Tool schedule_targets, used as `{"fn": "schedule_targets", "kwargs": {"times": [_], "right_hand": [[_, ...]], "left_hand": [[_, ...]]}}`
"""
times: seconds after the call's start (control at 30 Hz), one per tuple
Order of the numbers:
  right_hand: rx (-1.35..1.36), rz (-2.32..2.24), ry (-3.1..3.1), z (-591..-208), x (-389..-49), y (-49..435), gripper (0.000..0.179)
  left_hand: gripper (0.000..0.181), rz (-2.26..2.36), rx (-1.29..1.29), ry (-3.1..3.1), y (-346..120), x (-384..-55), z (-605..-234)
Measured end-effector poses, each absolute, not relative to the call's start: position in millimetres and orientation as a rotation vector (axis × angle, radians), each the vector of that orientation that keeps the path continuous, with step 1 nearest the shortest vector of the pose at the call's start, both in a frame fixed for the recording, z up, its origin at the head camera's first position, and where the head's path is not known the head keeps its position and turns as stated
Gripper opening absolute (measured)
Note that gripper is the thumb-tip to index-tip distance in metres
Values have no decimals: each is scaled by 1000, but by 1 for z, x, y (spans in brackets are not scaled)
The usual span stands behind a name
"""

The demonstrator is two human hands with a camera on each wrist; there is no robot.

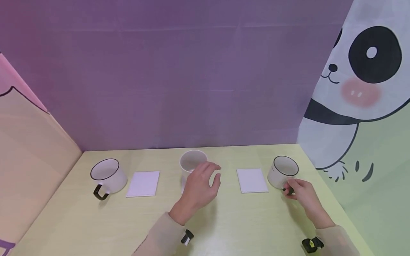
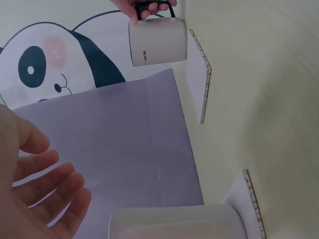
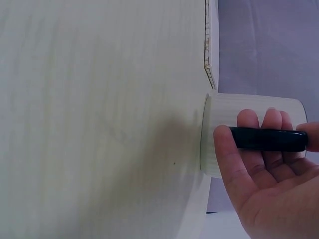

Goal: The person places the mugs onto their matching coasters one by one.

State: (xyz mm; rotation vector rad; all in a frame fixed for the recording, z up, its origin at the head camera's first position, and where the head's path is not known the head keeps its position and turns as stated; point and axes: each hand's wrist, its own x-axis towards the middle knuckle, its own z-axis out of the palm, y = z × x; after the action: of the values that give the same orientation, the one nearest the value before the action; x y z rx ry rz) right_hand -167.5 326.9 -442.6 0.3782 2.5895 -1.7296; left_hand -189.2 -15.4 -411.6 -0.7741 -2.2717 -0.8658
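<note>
At the table's right side, my right hand grips the black handle of a white ribbed mug with a dark rim. That mug stands upright, beside a white square coaster. Over the near side of a plain white cup in the middle hovers my left hand. Its fingers look loosely bent and hold nothing in the left wrist view. A coaster shows at the base of the middle cup, which my left hand partly hides in the head view.
On the left stands another white mug with a dark rim, its black handle turned towards me. A further square coaster lies just right of it. A purple backdrop closes the table's far edge; a panda-printed panel borders the right.
</note>
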Motion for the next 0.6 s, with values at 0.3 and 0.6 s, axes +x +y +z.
{"fn": "schedule_targets", "kwargs": {"times": [0.3,0.6], "right_hand": [[378,-1719,2608,-440,-166,325,36],[392,-1710,2608,-442,-168,325,37]], "left_hand": [[15,-914,-798,-2318,-10,-189,-414],[15,-913,-819,-2363,-3,-189,-416]]}}
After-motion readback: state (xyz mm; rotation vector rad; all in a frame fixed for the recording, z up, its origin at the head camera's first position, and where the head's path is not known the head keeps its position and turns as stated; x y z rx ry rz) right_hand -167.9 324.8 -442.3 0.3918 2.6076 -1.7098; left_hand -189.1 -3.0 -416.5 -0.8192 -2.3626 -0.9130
